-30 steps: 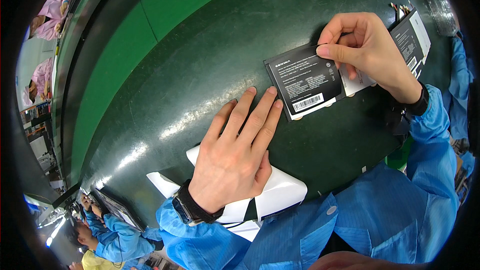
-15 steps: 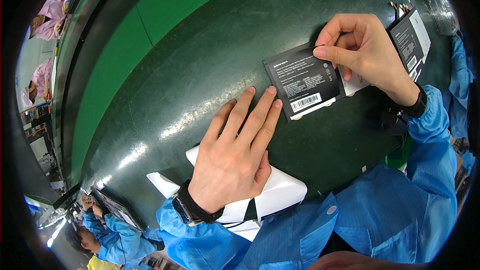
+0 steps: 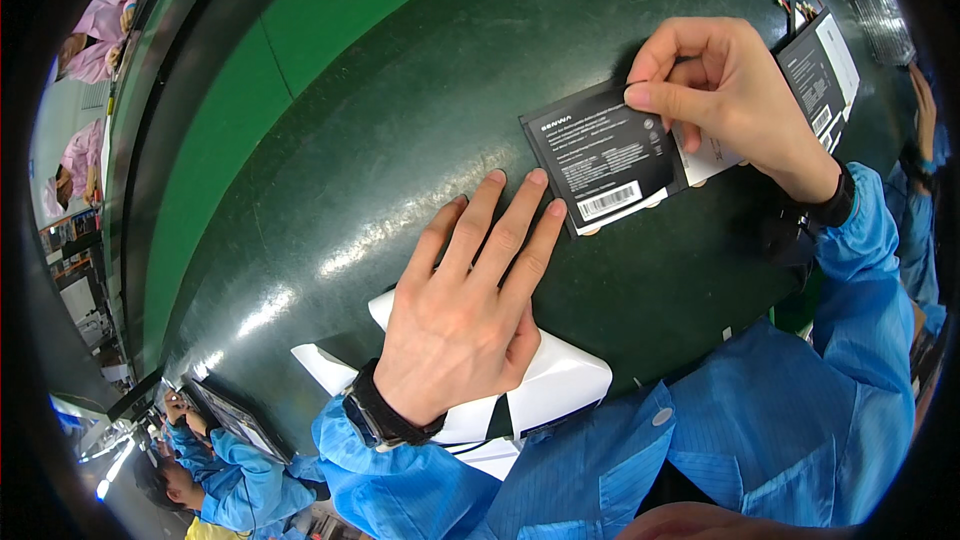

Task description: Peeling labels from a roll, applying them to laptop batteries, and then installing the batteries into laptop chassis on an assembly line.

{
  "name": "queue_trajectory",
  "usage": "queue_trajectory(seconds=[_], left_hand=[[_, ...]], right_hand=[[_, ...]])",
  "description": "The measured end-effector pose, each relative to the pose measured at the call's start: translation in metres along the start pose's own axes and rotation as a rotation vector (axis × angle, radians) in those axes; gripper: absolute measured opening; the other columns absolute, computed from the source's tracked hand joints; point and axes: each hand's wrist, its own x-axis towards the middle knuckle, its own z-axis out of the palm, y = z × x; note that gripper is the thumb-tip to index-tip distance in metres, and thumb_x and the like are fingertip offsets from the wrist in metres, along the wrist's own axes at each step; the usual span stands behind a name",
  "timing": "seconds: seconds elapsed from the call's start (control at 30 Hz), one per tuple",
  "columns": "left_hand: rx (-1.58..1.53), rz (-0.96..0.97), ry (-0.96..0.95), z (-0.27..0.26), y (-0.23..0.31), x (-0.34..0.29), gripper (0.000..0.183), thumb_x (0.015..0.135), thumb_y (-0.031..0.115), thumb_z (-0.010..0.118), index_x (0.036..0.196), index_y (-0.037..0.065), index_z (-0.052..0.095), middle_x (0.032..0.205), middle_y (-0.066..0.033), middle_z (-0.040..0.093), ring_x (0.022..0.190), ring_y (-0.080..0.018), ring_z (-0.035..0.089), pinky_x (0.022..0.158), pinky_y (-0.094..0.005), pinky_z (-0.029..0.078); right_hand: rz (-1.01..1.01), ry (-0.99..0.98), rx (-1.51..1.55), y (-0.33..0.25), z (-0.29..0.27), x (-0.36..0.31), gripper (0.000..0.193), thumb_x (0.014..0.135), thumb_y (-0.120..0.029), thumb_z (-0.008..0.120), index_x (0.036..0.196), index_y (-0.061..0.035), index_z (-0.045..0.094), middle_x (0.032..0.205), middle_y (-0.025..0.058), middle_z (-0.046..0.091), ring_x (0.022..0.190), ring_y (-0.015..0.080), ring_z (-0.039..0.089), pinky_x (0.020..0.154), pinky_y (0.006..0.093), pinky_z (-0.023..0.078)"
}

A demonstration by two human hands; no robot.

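A flat battery pack (image 3: 704, 160) lies on the dark green table, mostly covered by a black printed label (image 3: 605, 162) with a white barcode strip near its lower edge. My right hand (image 3: 715, 90) pinches the label's upper right edge between thumb and forefinger. Below that hand a pale part of the pack shows; the rest there is hidden by my fingers. My left hand (image 3: 465, 300) lies flat with fingers apart, its fingertips at the label's left edge. White sheets (image 3: 560, 380) are under and beside my left palm.
More black-labelled battery packs (image 3: 815, 80) with thin wires lie at the far right. Beyond them is a clear plastic tray (image 3: 880, 25). A co-worker's hand (image 3: 922, 105) shows at the right rim. Lower left, another person in blue works beside a dark flat panel (image 3: 238, 418).
The label and pack have shifted very slightly up and left in view, with both hands. My right hand keeps its pinch; my left hand stays spread.
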Motion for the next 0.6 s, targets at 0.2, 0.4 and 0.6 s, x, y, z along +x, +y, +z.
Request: queue_trajectory(seconds=[0.2,0.4,0.6], left_hand=[[-0.006,-0.006,0.012,0.000,0.002,0.000,0.077,0.064,0.011,0.064,0.140,0.004,0.060,0.150,-0.0168,0.052,0.135,-0.0382,0.050,0.109,-0.0500,0.043],[-0.015,-0.002,0.014,0.000,0.001,0.001,0.077,0.063,0.010,0.064,0.140,0.004,0.060,0.150,-0.0166,0.052,0.135,-0.0382,0.051,0.109,-0.0500,0.044],[-0.012,-0.004,0.011,0.000,0.001,0.002,0.077,0.064,0.010,0.064,0.140,0.005,0.060,0.150,-0.0163,0.052,0.135,-0.0378,0.051,0.109,-0.0499,0.044]], right_hand=[[0.071,-0.076,0.088,-0.005,-0.009,-0.002,0.014,0.091,-0.011,0.077,0.091,0.0016,0.071,0.076,0.0031,0.067,0.057,0.0056,0.058,0.047,0.0196,0.044],[0.080,-0.003,0.004,-0.009,0.004,-0.007,0.013,0.092,-0.009,0.076,0.091,0.0021,0.070,0.076,0.0033,0.067,0.061,0.0061,0.060,0.047,0.0209,0.046],[0.052,0.000,-0.026,-0.004,0.003,-0.007,0.014,0.091,-0.009,0.076,0.091,0.0031,0.070,0.076,0.0039,0.067,0.060,0.0062,0.061,0.047,0.0208,0.047]])
